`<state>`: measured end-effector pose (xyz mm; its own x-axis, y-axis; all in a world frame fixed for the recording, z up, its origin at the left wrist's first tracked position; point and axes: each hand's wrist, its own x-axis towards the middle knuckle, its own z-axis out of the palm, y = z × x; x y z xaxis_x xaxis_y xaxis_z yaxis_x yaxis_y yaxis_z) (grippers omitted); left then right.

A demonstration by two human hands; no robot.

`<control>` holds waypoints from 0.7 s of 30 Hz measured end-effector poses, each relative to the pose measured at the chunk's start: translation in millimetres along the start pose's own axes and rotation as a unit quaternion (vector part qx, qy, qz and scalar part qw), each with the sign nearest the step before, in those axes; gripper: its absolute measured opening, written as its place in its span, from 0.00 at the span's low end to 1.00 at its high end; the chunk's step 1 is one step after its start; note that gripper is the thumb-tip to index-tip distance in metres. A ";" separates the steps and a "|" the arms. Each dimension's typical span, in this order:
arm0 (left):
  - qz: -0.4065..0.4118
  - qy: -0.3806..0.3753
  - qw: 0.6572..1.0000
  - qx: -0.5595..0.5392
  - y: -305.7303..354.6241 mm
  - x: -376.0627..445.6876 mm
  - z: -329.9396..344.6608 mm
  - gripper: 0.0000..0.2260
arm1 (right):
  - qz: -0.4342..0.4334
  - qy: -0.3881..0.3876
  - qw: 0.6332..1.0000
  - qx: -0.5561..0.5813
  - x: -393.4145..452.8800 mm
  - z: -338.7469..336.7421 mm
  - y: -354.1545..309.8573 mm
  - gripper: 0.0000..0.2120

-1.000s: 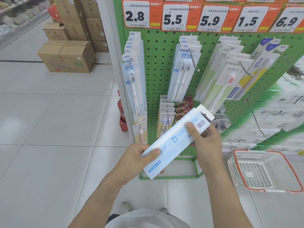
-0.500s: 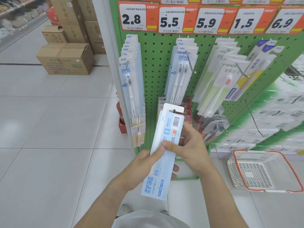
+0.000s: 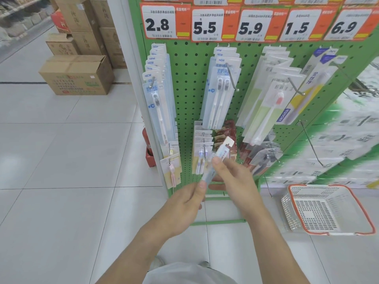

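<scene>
A long pale-blue toothbrush pack is held edge-on in front of the green pegboard rack, its white hang tab pointing up and away. My right hand grips its upper middle with thumb on top. My left hand pinches the lower end between thumb and fingers. Most of the pack is blurred and partly hidden by my fingers.
Toothbrush packs hang on hooks under price tags 2.8, 5.5 and 5.9. A white basket with an orange rim sits on the floor at right. Cardboard boxes stand at the far left. Tiled floor lies open to the left.
The pack has turned from showing its flat back to nearly edge-on and moved forward toward the rack. Both hands kept hold of it and moved further from me.
</scene>
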<state>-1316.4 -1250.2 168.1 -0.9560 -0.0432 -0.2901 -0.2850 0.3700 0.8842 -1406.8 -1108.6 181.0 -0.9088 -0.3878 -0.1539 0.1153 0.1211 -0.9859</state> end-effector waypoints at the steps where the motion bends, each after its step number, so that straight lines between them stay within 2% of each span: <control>1: 0.013 -0.003 0.999 0.044 -1.1 -0.6 1.7 0.30 | -0.004 -0.003 1.000 -0.004 -1.0 1.5 -0.7 0.23; 4: 0.039 -0.016 0.994 0.104 -2.6 -3.5 10.6 0.33 | 0.017 0.008 0.999 0.037 -0.4 3.9 0.0 0.22; 6: 0.043 -0.004 0.993 0.107 -2.7 -4.7 13.2 0.31 | 0.016 0.051 0.997 0.058 0.6 1.8 2.8 0.24; 8: 0.050 0.037 0.996 0.065 -2.6 -2.5 13.1 0.24 | 0.002 0.085 0.993 0.077 1.9 -2.1 2.0 0.25; 10: 0.044 0.074 0.996 0.005 -1.7 2.9 10.3 0.13 | -0.009 0.083 0.989 0.121 3.6 -7.2 0.3 0.20; 13: 0.024 0.031 0.988 -0.146 1.5 5.8 6.0 0.05 | -0.031 0.068 0.982 0.175 4.7 -13.9 -3.6 0.13; 16: 0.018 0.013 0.976 -0.217 2.9 5.5 3.7 0.07 | -0.042 0.055 0.970 0.232 5.2 -19.0 -8.1 0.12; 21: 0.030 0.041 0.979 -0.196 0.7 13.4 5.2 0.06 | -0.049 0.087 0.967 0.234 4.7 -22.8 -10.3 0.11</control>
<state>-1329.0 -1245.6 163.0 -0.9696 -0.1120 -0.2176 -0.2178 -0.0104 0.9759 -1421.4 -1090.9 191.9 -0.9734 -0.2122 -0.0858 0.1579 -0.3510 -0.9230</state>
